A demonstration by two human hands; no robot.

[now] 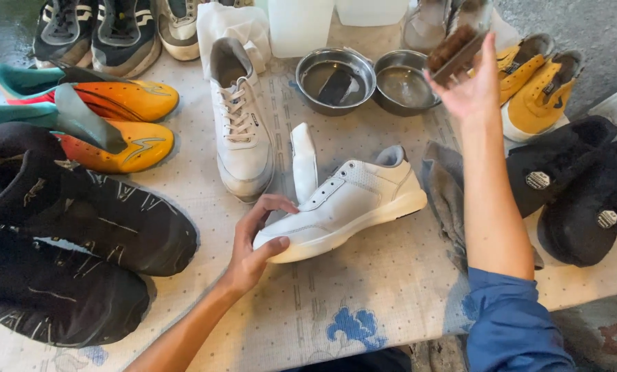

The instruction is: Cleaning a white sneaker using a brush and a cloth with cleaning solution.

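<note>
My left hand [256, 241] grips the toe of a white sneaker [353, 200] that lies on its side in the middle of the table, its tongue pulled out. My right hand [470, 86] is raised over the far side of the table and holds a brown bristle brush [453, 47] near two steel bowls [336, 79]. The left bowl has a dark object in it. A second white sneaker [241, 131] stands upright just behind the first.
Orange and teal shoes [108, 124] and black shoes [67, 234] fill the left side. Yellow sneakers [539, 83] and black fuzzy slippers [577, 186] sit at the right. A grey cloth [446, 186] lies beside the held sneaker. White containers [300, 24] stand at the back.
</note>
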